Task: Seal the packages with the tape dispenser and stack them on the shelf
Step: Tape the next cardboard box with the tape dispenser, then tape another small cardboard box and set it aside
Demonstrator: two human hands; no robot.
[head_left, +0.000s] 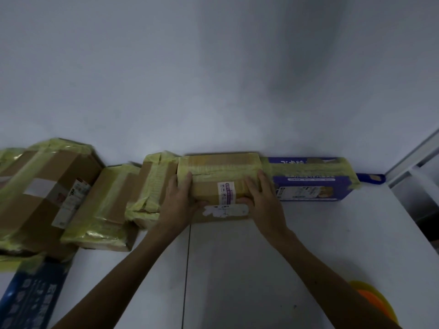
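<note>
A pale grey wall (213, 67) fills the upper half of the view. Below it lies a white surface (237, 257) with a thin dark seam running toward the viewer. A row of packages stands along the foot of the wall, each wrapped with bands of yellowish tape.

At far left is the biggest, a large cardboard box (40, 193), tilted, with a white label on top. A dark blue printed box (35, 298) lies in front of it at the lower left corner. Right of the large box sits a flatter cardboard parcel (104, 210), and next to that a smaller taped parcel (152, 186). At the right end of the row lies a long purple box (313, 184) with white print. Beyond it, at the right edge, is part of a white metal frame (413, 167).

Between the smaller taped parcel and the purple box, touching both, is a brown box (218, 181), set against the wall. Two bare forearms reach up to it. The left hand (177, 200) grips its left end, fingers over the top and thumb on the front. The right hand (263, 198) grips its right end the same way. A white and purple label (226, 193) runs down the box front between the hands.

A yellow and orange object (375, 302) shows at lower right, partly hidden by the right forearm; what it is cannot be told.
</note>
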